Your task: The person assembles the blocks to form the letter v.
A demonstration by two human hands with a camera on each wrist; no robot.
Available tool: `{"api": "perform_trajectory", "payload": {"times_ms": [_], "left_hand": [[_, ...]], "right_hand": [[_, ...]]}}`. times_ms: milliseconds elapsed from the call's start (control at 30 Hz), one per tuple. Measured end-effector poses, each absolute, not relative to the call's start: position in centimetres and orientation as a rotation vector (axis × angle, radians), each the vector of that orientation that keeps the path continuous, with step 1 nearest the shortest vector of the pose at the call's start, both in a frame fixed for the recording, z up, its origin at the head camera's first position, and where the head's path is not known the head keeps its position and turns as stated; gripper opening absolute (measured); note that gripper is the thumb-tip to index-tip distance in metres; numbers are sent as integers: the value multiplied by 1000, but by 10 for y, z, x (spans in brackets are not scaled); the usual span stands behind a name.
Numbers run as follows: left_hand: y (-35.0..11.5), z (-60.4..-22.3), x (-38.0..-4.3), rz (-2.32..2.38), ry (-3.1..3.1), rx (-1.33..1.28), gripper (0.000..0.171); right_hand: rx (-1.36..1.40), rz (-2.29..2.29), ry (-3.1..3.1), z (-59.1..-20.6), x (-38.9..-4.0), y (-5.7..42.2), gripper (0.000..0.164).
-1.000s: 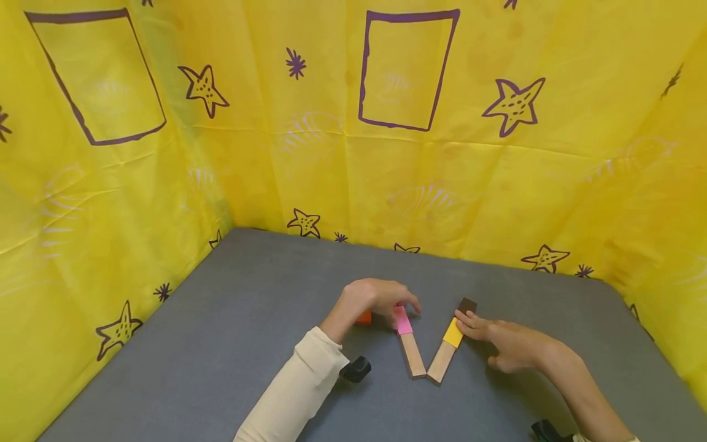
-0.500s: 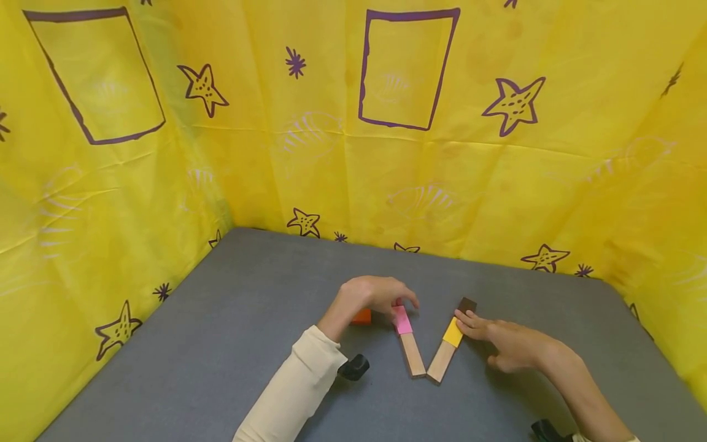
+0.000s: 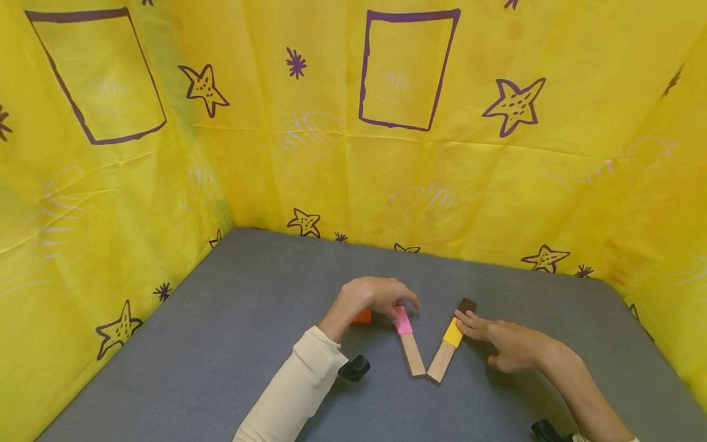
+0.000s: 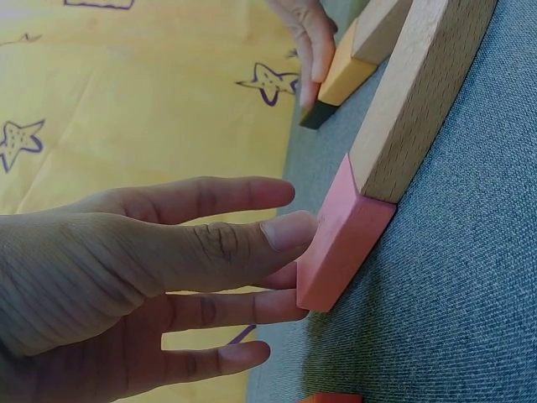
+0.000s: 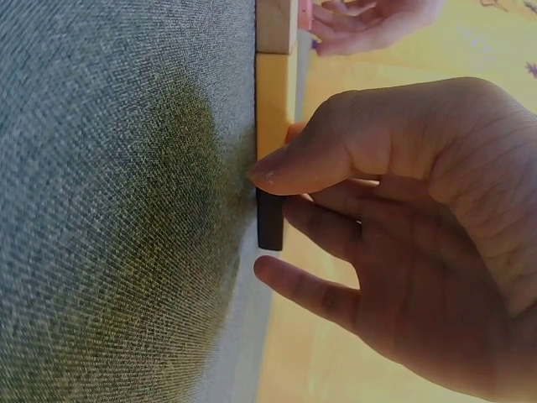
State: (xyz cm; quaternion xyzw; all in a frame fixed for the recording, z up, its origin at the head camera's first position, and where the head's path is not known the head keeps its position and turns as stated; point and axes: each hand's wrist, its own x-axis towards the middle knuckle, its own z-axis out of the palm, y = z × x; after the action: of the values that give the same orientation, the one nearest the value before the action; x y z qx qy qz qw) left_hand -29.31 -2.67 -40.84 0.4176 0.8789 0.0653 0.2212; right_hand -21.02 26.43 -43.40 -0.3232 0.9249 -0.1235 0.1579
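On the grey table, wooden blocks lie end to end in a V. The left arm has a pink block (image 3: 404, 321) above a plain wooden block (image 3: 413, 356). A second plain block (image 3: 440, 363), a yellow block (image 3: 453, 333) and a dark brown block (image 3: 467, 305) form the right arm. My left hand (image 3: 378, 294) touches the pink block's far part with thumb and a fingertip, its fingers fairly straight in the left wrist view. My right hand (image 3: 505, 344) rests its fingertips where yellow and dark brown meet; in the right wrist view its thumb lies beside that joint.
An orange-red block (image 3: 362, 317) lies left of the V, partly hidden behind my left wrist. Yellow cloth (image 3: 420, 159) with purple starfish drawings rises along the back and sides of the table (image 3: 221, 344). Black straps show at both wrists.
Between 1.0 and 0.5 s ago my left hand shifts slightly left, uncovering more of the orange-red block. The V of blocks and my right hand stay put.
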Motion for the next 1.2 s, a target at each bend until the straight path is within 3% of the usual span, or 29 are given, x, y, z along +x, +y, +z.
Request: {"api": "perform_trajectory", "payload": {"times_ms": [1200], "left_hand": [[-35, -406, -294, 179, 2432, 1099, 57]], "right_hand": [[-881, -368, 2635, -433, -208, 262, 83]]}}
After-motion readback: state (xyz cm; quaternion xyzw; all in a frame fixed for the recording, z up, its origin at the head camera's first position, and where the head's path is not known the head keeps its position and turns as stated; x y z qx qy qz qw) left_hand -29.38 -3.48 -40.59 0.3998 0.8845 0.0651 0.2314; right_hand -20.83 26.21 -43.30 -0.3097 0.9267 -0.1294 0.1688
